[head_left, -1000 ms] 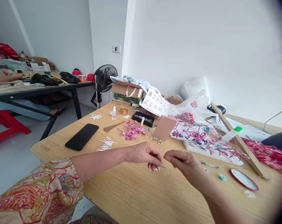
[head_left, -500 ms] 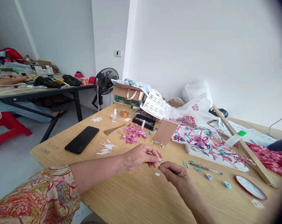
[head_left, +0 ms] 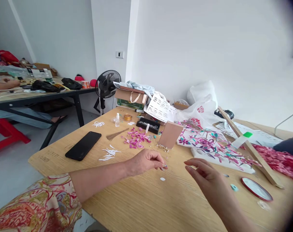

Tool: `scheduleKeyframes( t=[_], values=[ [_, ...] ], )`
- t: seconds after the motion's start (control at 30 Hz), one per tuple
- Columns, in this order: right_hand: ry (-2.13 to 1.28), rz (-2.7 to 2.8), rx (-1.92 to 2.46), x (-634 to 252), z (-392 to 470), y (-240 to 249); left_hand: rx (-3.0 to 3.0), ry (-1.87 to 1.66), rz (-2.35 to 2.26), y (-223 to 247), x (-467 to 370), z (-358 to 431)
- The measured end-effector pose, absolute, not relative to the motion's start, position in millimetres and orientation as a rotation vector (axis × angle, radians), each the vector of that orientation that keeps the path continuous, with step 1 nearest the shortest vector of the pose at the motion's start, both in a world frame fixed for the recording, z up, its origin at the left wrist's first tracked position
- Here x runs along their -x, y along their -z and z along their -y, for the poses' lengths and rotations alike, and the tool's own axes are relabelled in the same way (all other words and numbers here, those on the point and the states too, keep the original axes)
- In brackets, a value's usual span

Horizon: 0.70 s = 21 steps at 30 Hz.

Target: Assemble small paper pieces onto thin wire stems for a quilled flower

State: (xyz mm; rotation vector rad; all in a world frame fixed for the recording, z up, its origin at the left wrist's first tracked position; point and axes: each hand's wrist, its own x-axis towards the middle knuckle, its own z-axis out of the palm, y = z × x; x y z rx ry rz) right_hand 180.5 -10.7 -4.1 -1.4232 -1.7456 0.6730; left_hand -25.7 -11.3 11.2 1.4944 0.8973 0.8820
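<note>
My left hand [head_left: 148, 162], its thumb and forefinger pressed together, pinches a small pale piece [head_left: 165, 167] with a bluish tip above the table. To its right, my right hand [head_left: 207, 177] is curled, thumb and forefinger tips close together. Whether something thin runs between those fingers is too fine to make out. A small white oval [head_left: 162, 179] lies on the wood just below my left fingertips. Magenta petals [head_left: 136, 138] are heaped beyond my left hand, and slim white petal shapes [head_left: 109, 153] lie left of them. A brown card [head_left: 170, 134] stands behind.
A black phone [head_left: 83, 146] lies at the left. On the right are a wired flower spray [head_left: 214, 146], a wooden bar [head_left: 250, 148], a teal spool [head_left: 234, 187] and a red-rimmed round dish [head_left: 256, 189]. A black tray [head_left: 148, 125] sits at the back. Another person's arm [head_left: 5, 84] rests on the far table.
My right hand has moved away from my left, to the right, and now covers the small teal pieces and pen-like tool there. The left keeps its pinch. The view has shifted slightly.
</note>
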Motion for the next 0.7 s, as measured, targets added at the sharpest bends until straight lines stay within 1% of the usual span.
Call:
scheduleKeyframes(
  t=[0.17,0.23,0.37,0.53,0.7],
  values=[
    [-1.343,1.562,1.425,-151,27,-11,-1.643,-0.885,-0.915,-14,23,12],
    [-1.454,1.572,1.398,-146,27,-11,-1.641,-0.874,-0.907,-15,23,11],
    [-1.488,1.644,1.381,-152,23,-11,-1.506,-0.782,-0.878,-14,26,10],
    [-1.6,1.602,1.222,-160,18,-20,-1.338,-0.739,-0.83,-14,26,11],
    [-1.42,1.823,1.247,-168,12,-19,-1.273,-0.702,-0.8,-11,26,11]
  ],
)
